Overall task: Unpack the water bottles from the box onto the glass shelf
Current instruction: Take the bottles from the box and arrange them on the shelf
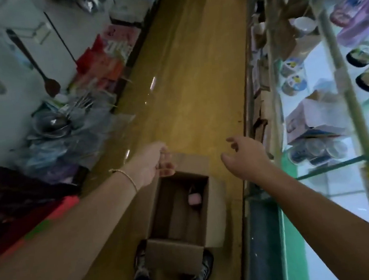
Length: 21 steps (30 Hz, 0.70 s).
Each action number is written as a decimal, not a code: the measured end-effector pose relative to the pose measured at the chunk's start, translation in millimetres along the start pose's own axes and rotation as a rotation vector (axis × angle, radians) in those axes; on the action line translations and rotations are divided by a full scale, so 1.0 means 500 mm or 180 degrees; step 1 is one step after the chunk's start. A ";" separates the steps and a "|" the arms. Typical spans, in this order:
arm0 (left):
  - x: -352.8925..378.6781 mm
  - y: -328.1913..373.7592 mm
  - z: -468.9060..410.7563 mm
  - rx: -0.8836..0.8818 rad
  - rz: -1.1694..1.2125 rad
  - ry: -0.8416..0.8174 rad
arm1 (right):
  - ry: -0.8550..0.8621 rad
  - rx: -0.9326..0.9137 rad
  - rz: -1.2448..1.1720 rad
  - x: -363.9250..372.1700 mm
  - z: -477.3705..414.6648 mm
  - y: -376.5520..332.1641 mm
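Observation:
An open cardboard box [205, 208] stands on the yellow floor between my feet, flaps spread. Deep inside it lies one small pink-capped bottle [194, 199]; the rest of the inside is dark. My left hand [156, 163] hovers over the box's far left corner, fingers loosely curled and holding nothing. To the right of the box, at the shelf's edge, my right hand [244, 156] is raised with its fingers spread and relaxed, empty. The glass shelf [341, 164] runs along the right side with pink and purple bottles [357, 14] on an upper level.
Bowls [303, 24], cups [293, 76] and a boxed item [309, 122] sit on the glass shelves at right. On the left hang ladles [34, 62], with metal bowls and forks [61, 121] and bagged goods below. The aisle floor [186, 82] stretches ahead.

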<state>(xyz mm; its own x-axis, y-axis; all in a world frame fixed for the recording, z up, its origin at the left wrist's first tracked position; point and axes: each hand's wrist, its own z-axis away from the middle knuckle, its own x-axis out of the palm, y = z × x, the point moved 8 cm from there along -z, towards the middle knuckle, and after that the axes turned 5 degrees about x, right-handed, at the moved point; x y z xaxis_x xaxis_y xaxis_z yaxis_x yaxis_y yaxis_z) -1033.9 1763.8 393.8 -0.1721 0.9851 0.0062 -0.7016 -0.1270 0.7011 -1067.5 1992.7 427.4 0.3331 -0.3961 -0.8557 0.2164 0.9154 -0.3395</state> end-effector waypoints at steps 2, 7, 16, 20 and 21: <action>-0.022 -0.047 -0.035 -0.0125 0.0021 0.0107 | -0.0122 0.0048 -0.0037 0.056 -0.007 0.021; -0.057 -0.185 -0.145 -0.0509 0.0090 0.0250 | -0.0489 0.0421 -0.0215 0.224 -0.023 0.089; -0.104 -0.502 -0.400 -0.1095 0.0184 0.0368 | -0.1312 0.0779 -0.0096 0.635 -0.105 0.221; -0.092 -0.626 -0.521 -0.1137 0.0172 0.0305 | -0.1443 0.0803 -0.0131 0.790 -0.190 0.257; -0.084 -0.656 -0.547 -0.1158 0.0194 0.0279 | -0.1471 0.0850 -0.0164 0.829 -0.211 0.266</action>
<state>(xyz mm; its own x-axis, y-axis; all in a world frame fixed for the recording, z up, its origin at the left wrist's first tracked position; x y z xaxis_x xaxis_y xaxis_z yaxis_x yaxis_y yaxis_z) -985.6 1732.1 -31.6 -0.2686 0.9627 -0.0322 -0.8852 -0.2335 0.4023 -997.5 1958.0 -13.8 0.6721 -0.4856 -0.5589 0.4490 0.8676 -0.2139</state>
